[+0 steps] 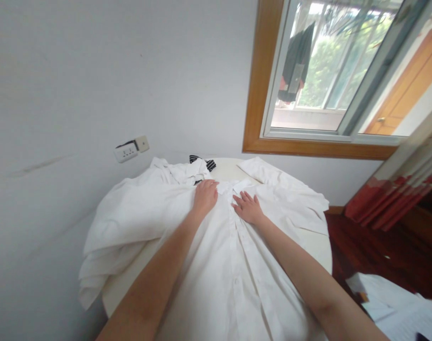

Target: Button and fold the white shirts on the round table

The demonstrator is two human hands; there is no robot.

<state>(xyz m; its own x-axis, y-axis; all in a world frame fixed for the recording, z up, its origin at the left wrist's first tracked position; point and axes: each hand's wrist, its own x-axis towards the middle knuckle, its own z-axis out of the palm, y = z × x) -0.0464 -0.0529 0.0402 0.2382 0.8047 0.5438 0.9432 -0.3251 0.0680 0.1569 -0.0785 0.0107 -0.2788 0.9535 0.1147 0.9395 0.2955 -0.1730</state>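
Observation:
A white button-front shirt [233,270] lies spread over a round white table [317,244], front side up, its sleeves hanging to the left and right. My left hand [205,195] rests palm down near the collar, fingers together and flat on the cloth. My right hand [247,207] lies flat beside it, just right of the button placket, fingers spread. Neither hand grips anything. A second white garment [176,173] lies bunched behind the collar, with a black-and-white striped piece [206,163] on it.
The table stands against a grey wall with a socket plate [130,149]. A wood-framed window [258,94] is at the right. Red patterned curtain [397,199] and dark red floor [372,255] lie right of the table. White fabric [397,303] sits at the bottom right.

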